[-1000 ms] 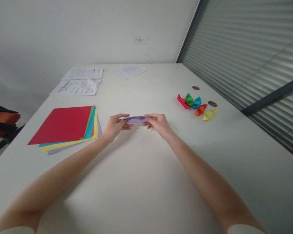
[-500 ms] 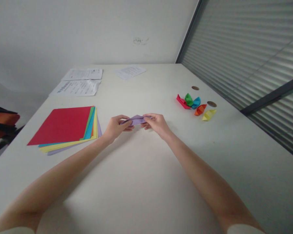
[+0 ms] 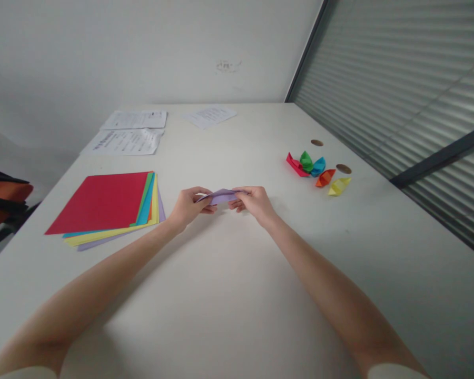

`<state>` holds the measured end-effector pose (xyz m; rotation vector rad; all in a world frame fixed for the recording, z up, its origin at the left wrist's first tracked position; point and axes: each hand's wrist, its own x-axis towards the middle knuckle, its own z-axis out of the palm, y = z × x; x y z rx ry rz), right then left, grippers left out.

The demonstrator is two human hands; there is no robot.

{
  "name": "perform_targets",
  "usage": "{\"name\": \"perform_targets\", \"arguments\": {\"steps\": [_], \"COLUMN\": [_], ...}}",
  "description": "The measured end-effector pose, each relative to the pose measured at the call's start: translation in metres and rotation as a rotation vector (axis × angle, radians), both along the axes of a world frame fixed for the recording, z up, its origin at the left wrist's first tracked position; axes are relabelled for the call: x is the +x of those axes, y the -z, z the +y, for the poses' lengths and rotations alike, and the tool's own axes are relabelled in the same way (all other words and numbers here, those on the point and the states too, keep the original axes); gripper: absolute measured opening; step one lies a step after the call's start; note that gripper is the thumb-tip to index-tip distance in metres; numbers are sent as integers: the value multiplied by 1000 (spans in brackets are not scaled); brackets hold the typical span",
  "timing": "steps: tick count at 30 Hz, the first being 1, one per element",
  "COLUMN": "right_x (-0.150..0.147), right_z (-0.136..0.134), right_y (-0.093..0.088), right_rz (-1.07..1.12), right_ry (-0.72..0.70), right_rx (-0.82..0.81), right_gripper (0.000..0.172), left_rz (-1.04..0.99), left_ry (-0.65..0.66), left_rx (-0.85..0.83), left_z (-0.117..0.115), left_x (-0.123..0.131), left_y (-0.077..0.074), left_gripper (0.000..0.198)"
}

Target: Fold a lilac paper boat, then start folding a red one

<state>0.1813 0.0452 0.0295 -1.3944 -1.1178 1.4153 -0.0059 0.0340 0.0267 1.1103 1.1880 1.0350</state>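
Observation:
A small folded piece of lilac paper (image 3: 221, 196) is held between both hands, just above the white table (image 3: 229, 295). My left hand (image 3: 188, 207) pinches its left end with thumb and fingers closed. My right hand (image 3: 253, 202) pinches its right end the same way. The paper's middle bulges up slightly between the two grips. A stack of coloured square sheets (image 3: 105, 206), red on top, lies to the left of my left hand.
Several small folded paper boats (image 3: 318, 171), red, green, blue, orange and yellow, lie at the right near two round table holes (image 3: 343, 168). Printed white sheets (image 3: 126, 141) lie at the far left. A window with blinds runs along the right edge.
The lilac paper went from a flat strip to a shape peaked in the middle as my hands drew slightly together. Both hands stayed in nearly the same place.

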Motion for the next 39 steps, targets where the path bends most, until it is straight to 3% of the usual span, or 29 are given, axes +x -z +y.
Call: {"name": "perform_targets", "arguments": {"steps": [4,7,11,14,16,18,20,22,25,28,30,33,35,37,39], "right_x": [-2,-3,-5,-3,-1,1,2,2,0,1,5,17,23,27,27], "right_z": [0,-2,-4,-4,-2,-1,-1,-1,-3,-3,-1,2,3,3,3], "right_y": [3,2,-2,-4,-3,-2,-2,-2,-1,3,6,10,10,11,12], "right_rz": [-25,-27,-14,7,19,42,71,93,97,-14,-227,-631,-801,-911,-989], "right_ry": [-49,-75,-28,-6,25,59,69,47,-13,-88,-114,-82,-224,-404,-514], "right_rx": [62,78,-11,-72,-87,-105,-127,-159,-218,-213,-62,499,791,903,913], "right_gripper": [17,14,20,25,26,26,28,30,30,33,37,45,36,24,17], "left_rz": [18,-41,-115,-51,114,374,665,887,1033,1110,1137,1128,1129,1132,1125], "left_ry": [59,9,-22,24,50,52,76,169,296,325,313,291,294,312,341], "left_rx": [9,2,-88,-88,113,478,848,1069,1171,1181,1170,1133,1118,1107,1089], "left_z": [-2,-1,3,3,1,-2,-4,-5,-4,-2,1,4,5,5,6], "left_x": [-1,-3,-4,-4,-6,-9,-13,-16,-19,-20,-21,-23,-24,-24,-23], "left_y": [3,4,5,4,5,6,8,11,14,16,17,20,23,26,28], "left_gripper": [31,32,31,38,47,52,45,29,24,28,28,26,25,24,24]}}
